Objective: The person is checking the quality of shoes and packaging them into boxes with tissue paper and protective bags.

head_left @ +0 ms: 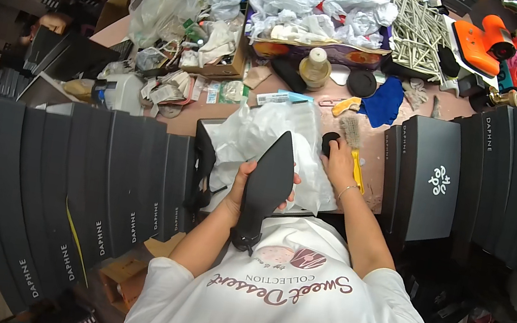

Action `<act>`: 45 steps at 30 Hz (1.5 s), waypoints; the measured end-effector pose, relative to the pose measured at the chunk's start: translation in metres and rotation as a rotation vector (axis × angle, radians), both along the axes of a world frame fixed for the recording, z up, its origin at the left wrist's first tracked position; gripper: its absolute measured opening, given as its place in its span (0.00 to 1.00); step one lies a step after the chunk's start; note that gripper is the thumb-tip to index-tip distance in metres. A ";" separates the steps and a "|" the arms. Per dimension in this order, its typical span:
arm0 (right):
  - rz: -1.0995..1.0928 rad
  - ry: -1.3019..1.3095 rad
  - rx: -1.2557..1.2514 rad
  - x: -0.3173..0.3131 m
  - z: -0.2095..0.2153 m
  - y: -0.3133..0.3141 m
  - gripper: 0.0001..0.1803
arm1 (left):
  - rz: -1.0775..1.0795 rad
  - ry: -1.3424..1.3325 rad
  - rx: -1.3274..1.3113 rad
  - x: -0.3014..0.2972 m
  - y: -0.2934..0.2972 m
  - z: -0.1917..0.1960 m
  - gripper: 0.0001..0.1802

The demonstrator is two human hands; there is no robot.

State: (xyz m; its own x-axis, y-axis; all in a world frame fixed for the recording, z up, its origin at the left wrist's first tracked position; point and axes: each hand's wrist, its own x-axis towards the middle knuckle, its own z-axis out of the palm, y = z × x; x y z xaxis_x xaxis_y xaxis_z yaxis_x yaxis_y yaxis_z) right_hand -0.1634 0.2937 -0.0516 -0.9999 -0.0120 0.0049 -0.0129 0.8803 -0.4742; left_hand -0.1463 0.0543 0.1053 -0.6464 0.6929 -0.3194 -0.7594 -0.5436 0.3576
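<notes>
My left hand [242, 186] is wrapped round a black pointed shoe [272, 174], its sole turned up and its toe pointing away from me. Fingertips show along the shoe's right edge. Another black shoe [204, 169] stands at the left edge of a box lined with crumpled white tissue paper [244, 125]. On the right, my right hand [339, 167] has its fingers closed on a small black pad [328, 143], partly hidden by them. Just beside that hand lies a brush with pale bristles and a yellow handle [357, 164].
Dark shoe boxes stand in rows at left [84, 180] and right [430, 176]. Behind the tissue are a bottle [315, 68], a blue cloth [381, 103] and a bin of white plastic wads [323, 1]. Pale sticks [420, 34] and an orange tool [480, 44] lie far right.
</notes>
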 end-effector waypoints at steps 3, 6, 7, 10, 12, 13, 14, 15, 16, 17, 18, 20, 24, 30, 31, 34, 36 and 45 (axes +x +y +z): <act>-0.039 -0.038 -0.132 -0.005 0.016 0.012 0.19 | 0.001 -0.084 -0.317 -0.012 0.010 -0.019 0.40; -0.156 0.148 -0.335 -0.021 0.050 0.043 0.20 | 0.009 -0.275 -0.565 -0.020 0.007 -0.075 0.37; -0.171 0.251 -0.360 -0.036 0.060 0.053 0.20 | 0.012 -0.353 -0.631 -0.021 0.003 -0.088 0.36; -0.179 0.401 -0.259 -0.095 0.076 0.077 0.20 | 0.004 -0.407 -0.628 -0.024 0.007 -0.093 0.30; -0.182 0.437 -0.126 -0.135 0.060 0.088 0.19 | -0.046 -0.336 -0.609 -0.021 0.005 -0.091 0.30; -0.173 0.448 -0.048 -0.151 0.050 0.091 0.19 | -0.032 -0.296 -0.580 -0.018 0.005 -0.085 0.31; -0.149 0.414 0.037 -0.164 0.035 0.093 0.19 | -0.015 -0.255 -0.560 -0.015 0.004 -0.072 0.31; -0.126 0.380 0.124 -0.171 0.020 0.099 0.18 | 0.001 -0.214 -0.541 -0.013 0.002 -0.062 0.33; -0.056 0.268 0.219 -0.173 0.005 0.103 0.18 | -0.017 -0.172 -0.417 -0.012 -0.004 -0.055 0.34; -0.054 0.153 0.269 -0.174 0.004 0.099 0.18 | 0.018 -0.158 -0.375 -0.011 -0.003 -0.037 0.33; -0.090 0.171 0.200 -0.174 0.004 0.102 0.17 | 0.018 -0.152 -0.295 -0.010 -0.005 -0.033 0.33; -0.123 0.278 -0.057 -0.170 0.023 0.087 0.16 | 0.059 -0.115 -0.209 -0.010 -0.003 -0.022 0.37; 0.082 -0.108 -0.770 -0.070 0.164 -0.012 0.17 | 0.131 -0.158 -0.169 0.000 -0.003 -0.027 0.39; 0.421 0.276 -0.609 -0.010 0.168 -0.073 0.06 | 0.079 0.006 -0.207 0.021 0.007 -0.030 0.35; 0.364 0.281 -0.578 -0.009 0.169 -0.073 0.06 | 0.040 0.006 -0.177 0.019 0.006 -0.025 0.35; 0.415 0.326 -0.590 0.017 0.182 -0.081 0.07 | 0.286 -0.127 -0.449 0.018 0.016 -0.010 0.39; 0.505 0.275 -0.567 0.036 0.192 -0.084 0.08 | 0.173 -0.020 -0.240 0.021 -0.002 -0.037 0.38; 0.378 0.464 -0.477 0.021 0.172 -0.082 0.06 | 0.054 0.029 0.135 0.023 -0.002 -0.022 0.37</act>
